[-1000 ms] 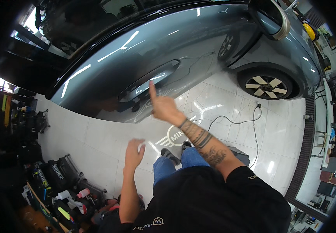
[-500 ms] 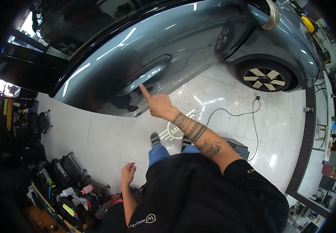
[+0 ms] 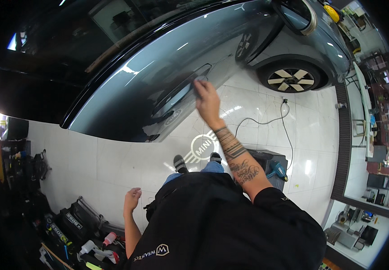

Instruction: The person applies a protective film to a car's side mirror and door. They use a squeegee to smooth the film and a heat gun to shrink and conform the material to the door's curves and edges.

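Right hand (image 3: 207,98), fingers drawn together, contact and any pinch unclear, is at the forward part of the elongated inset (image 3: 178,94) in the grey-blue car door (image 3: 127,103); left hand (image 3: 132,198) loosely bent beside the body, its grip unclear; no visible boundary separates finished from remaining surface.

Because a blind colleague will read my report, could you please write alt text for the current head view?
The person's right hand reaches to the inset panel of a grey-blue car door; the left hand hangs apart from the car. A dark box and a teal power tool are to the person's right.
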`<action>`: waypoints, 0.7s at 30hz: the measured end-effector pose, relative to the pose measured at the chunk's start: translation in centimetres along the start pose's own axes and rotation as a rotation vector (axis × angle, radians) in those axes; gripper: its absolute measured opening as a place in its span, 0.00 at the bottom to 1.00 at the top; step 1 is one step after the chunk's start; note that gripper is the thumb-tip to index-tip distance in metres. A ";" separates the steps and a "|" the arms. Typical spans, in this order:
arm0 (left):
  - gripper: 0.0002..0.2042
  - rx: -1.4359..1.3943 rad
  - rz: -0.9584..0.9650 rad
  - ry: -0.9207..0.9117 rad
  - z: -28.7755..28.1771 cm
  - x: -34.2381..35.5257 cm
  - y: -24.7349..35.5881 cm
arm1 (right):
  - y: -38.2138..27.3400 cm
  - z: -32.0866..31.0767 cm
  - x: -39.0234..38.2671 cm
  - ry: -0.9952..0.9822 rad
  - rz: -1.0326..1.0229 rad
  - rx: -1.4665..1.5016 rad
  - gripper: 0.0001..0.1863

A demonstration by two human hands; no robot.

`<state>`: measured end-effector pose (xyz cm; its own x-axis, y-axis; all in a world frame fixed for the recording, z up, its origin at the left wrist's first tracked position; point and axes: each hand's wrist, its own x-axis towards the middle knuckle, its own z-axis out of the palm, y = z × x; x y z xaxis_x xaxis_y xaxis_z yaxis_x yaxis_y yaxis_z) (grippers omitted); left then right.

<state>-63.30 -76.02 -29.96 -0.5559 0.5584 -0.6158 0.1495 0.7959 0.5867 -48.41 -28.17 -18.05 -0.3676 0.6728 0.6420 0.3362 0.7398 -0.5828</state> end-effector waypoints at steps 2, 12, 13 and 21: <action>0.15 -0.072 -0.005 0.010 -2.1 1.3 0.3 | -4.3 1.8 -2.6 -0.112 0.025 -0.013 0.25; 0.16 -0.077 -0.013 -0.050 -5.2 3.9 -1.1 | -2.3 -0.9 -7.3 -0.443 0.134 0.298 0.37; 0.16 -0.073 -0.023 -0.064 -5.3 3.8 -1.5 | -1.1 -1.5 -5.7 -0.458 0.180 0.135 0.39; 0.16 -0.119 -0.102 -0.087 -5.8 2.2 -3.7 | 0.6 -0.9 -0.8 -0.467 0.229 -0.310 0.44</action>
<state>-69.86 -79.13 -30.45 -0.4899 0.4985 -0.7152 -0.0042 0.8190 0.5738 -47.15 -28.28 -18.48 -0.5742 0.7962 0.1905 0.6628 0.5887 -0.4627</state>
